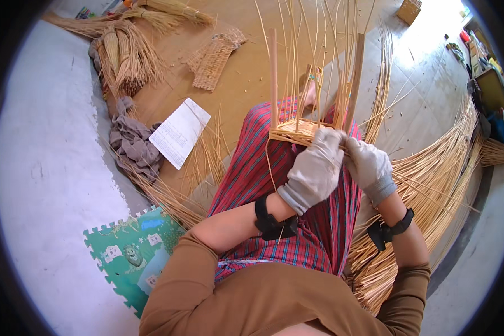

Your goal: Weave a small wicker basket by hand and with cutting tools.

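Note:
Between my knees rests a partly woven basket, pale cane with thick wooden corner stakes and thin upright canes rising away from me. My left hand, in a whitish work glove, is closed at the basket's near right corner. Beside it my right hand, gloved too, is closed at the same corner. Its fingertips seem to pinch a thin cane strand that runs out to the right. The gloves hide most of the corner and the fingertips. A loose strand hangs from the basket's left corner toward my left wrist.
A large bundle of long canes lies to my right. At the left are a printed sheet, a grey cloth, and a green foam mat. Farther off lie straw bundles and a flat woven panel.

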Available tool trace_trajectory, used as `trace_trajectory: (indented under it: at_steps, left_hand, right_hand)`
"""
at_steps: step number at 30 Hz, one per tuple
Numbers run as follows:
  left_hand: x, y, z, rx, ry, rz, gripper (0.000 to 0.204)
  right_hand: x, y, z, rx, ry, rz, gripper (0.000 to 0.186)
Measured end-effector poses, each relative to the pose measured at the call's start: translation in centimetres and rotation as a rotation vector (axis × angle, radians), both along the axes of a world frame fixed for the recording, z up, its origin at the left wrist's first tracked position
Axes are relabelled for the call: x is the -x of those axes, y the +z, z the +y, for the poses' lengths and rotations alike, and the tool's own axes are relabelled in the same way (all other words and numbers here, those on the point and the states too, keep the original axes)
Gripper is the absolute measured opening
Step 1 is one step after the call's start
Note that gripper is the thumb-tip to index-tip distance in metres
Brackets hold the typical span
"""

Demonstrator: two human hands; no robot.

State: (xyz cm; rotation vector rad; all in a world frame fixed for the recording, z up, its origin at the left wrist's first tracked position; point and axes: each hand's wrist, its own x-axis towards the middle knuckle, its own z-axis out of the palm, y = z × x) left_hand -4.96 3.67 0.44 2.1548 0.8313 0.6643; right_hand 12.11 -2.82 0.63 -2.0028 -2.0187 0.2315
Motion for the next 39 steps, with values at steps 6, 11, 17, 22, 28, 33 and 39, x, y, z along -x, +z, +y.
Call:
trace_trajectory:
  at_steps: [6,11,17,22,28,33,39]
  left_hand:
    - [-1.8,-1.3,5.9,0.537,-0.124,0.090,0.036]
    - [-1.6,1.9,6.5,0.780,-0.054,0.204,0.027]
    - [-1.4,1.3,6.7,0.751,-0.234,0.251,0.039]
    - [-1.3,-0.7,5.9,0.655,-0.250,0.031,0.041]
    - [-2.4,-0.5,4.5,0.693,-0.126,-0.055,0.036]
    - [-2.2,0.7,0.0,0.812,0.211,-0.016,0.040]
    - [-0.7,-0.8,1.2,0.862,0.278,-0.239,0.024]
  right_hand:
    - [-0.4,1.8,-0.1,0.001,0.001,0.078,0.021]
    - [-3.0,2.0,1.5,0.325,0.016,0.334,0.024]
    - [-7.2,-1.7,0.2,0.474,-0.051,0.773,0.031]
    - [-7.8,-1.5,1.9,0.263,0.008,0.526,0.076]
    - [-7.9,-7.7,6.1,-0.019,-0.115,0.376,0.140]
    - [-5.5,-3.8,6.8,0.033,-0.077,0.445,0.136]
    - [2.3,0.2,2.0,-0.448,-0.143,0.094,0.083]
